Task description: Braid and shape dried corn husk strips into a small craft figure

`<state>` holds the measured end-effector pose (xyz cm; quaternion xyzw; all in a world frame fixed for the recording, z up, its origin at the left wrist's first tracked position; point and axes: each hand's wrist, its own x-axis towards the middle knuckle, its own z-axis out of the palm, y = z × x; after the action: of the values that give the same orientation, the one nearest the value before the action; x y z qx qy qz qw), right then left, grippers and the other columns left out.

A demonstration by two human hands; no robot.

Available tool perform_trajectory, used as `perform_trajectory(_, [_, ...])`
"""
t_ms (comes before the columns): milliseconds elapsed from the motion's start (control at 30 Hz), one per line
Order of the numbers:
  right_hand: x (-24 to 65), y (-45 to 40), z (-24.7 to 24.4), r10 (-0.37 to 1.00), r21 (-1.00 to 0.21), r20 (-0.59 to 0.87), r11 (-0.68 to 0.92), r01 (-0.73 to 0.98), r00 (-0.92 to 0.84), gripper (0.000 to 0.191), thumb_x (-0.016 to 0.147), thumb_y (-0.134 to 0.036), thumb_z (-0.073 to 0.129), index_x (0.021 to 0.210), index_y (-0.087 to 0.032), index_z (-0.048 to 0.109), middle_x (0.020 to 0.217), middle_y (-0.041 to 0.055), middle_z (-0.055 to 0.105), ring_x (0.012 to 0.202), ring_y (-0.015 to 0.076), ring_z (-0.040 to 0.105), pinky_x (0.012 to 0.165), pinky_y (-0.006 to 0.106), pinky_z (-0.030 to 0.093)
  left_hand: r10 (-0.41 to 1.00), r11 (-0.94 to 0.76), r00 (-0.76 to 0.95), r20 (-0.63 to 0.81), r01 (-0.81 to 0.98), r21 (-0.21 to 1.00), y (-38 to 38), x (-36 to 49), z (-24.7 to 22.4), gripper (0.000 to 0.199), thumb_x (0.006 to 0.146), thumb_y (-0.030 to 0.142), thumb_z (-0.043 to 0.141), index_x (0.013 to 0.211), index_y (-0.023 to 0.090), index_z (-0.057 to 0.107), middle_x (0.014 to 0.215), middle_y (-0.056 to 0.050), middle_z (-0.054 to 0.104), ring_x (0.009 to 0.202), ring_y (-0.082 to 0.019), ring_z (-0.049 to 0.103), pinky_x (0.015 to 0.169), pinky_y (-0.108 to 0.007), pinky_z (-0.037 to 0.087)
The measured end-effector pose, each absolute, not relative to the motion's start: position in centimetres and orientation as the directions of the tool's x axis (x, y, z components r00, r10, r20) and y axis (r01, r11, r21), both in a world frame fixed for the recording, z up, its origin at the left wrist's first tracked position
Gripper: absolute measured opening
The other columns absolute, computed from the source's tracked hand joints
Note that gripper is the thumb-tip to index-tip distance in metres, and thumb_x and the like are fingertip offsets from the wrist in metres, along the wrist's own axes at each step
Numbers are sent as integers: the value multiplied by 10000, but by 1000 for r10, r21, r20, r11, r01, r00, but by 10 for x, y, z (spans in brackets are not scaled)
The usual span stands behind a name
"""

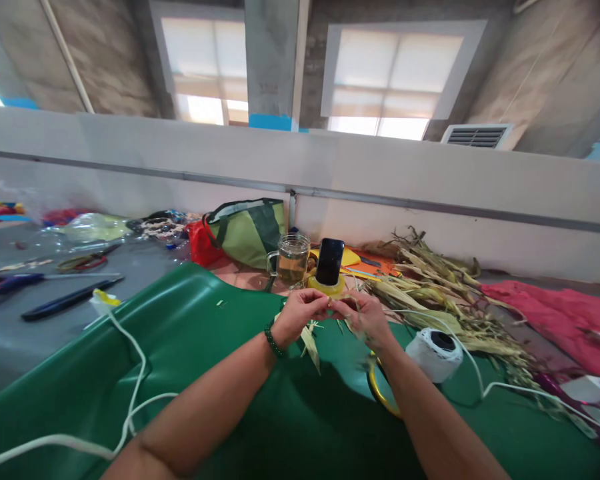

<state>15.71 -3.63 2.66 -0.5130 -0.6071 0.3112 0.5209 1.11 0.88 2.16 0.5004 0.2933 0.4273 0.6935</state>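
Note:
My left hand (pixel 300 319), with a dark green bead bracelet (pixel 274 339) at its wrist, is closed in a pinch. My right hand (pixel 364 316) is also pinched, its fingertips meeting the left ones above the green mat (pixel 230 347). Between them is a small pale piece of dried corn husk, mostly covered by the fingers. A pale husk strip (pixel 310 350) shows just below my left hand; whether it hangs or lies on the mat is hard to tell. Thin strands around my right hand are blurred.
A phone (pixel 330 261) leans upright behind the hands on a yellow tape roll (pixel 325 288), beside a glass mug (pixel 293 259). Dried corn husks (pixel 430 293) are heaped right. A white thread spool (pixel 434 355), a yellow ring (pixel 380 393) and white cords (pixel 137 353) lie on the mat.

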Motion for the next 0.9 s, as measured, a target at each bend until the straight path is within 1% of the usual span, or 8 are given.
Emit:
perform_trajectory(100, [168, -46, 40, 958, -785, 275, 272, 557, -79, 233, 742, -425, 625, 722, -197, 668, 653, 24, 658, 588, 177, 590, 557, 290, 449, 889, 213, 457, -38, -338, 917, 14, 9, 23, 279, 558, 284, 824, 630, 112, 617, 525, 25, 606, 482, -68, 567, 504, -166, 458])
perform_trajectory(167, [175, -62, 46, 972, -585, 223, 193, 788, -73, 185, 776, -356, 598, 792, -190, 679, 713, 48, 675, 661, 200, 609, 600, 296, 432, 884, 288, 459, -95, -371, 883, 19, 6, 25, 221, 621, 224, 794, 651, 110, 607, 548, 10, 627, 490, -73, 592, 513, -165, 472])
perform_trajectory(233, [180, -83, 41, 997, -320, 74, -3, 948, 28, 187, 829, -291, 539, 880, -166, 669, 813, 99, 689, 786, 243, 638, 664, 312, 423, 881, 334, 455, -129, -407, 850, 23, 4, 26, 163, 682, 167, 751, 665, 105, 601, 573, -8, 647, 507, -79, 616, 537, -167, 490])
perform_trajectory(333, [182, -111, 16, 941, -10, -166, -300, 954, 295, 281, 885, -226, 445, 1057, -83, 615, 965, 194, 674, 898, 309, 645, 704, 345, 423, 884, 346, 451, -125, -450, 823, 27, 3, 26, 117, 733, 113, 701, 675, 98, 602, 583, -19, 658, 527, -89, 637, 567, -173, 504])
perform_trajectory(400, [181, -122, -3, 916, 74, -164, -358, 931, 365, 325, 893, -143, 363, 1122, -64, 580, 1063, 217, 639, 1007, 326, 612, 741, 350, 419, 877, 346, 466, -113, -454, 821, 28, 4, 24, 105, 751, 106, 686, 682, 94, 608, 590, -27, 665, 536, -95, 646, 561, -173, 499])
perform_trajectory(533, [184, -122, -18, 900, 59, -94, -422, 905, 426, 408, 812, -66, 390, 1205, -71, 498, 1061, 205, 631, 993, 298, 617, 739, 329, 409, 870, 349, 480, -109, -444, 825, 30, 7, 20, 130, 778, 94, 657, 661, 89, 602, 571, -31, 660, 528, -97, 647, 547, -171, 490])
perform_trajectory(733, [189, -113, -1, 891, 60, -25, -452, 890, 454, 357, 763, -159, 477, 1114, -96, 494, 972, 183, 656, 927, 318, 636, 703, 337, 405, 878, 337, 472, -86, -479, 810, 39, 4, 19, 138, 765, 84, 672, 653, 92, 592, 570, -25, 661, 521, -92, 637, 549, -171, 484])
perform_trajectory(900, [201, -136, -4, 909, -205, 66, -392, 897, 412, 448, 811, -281, 464, 1235, -135, 452, 966, 139, 669, 935, 307, 635, 773, 378, 441, 880, 340, 470, -76, -510, 790, 46, 1, 19, 134, 771, 82, 663, 651, 91, 604, 583, -32, 668, 514, -86, 631, 549, -168, 479])
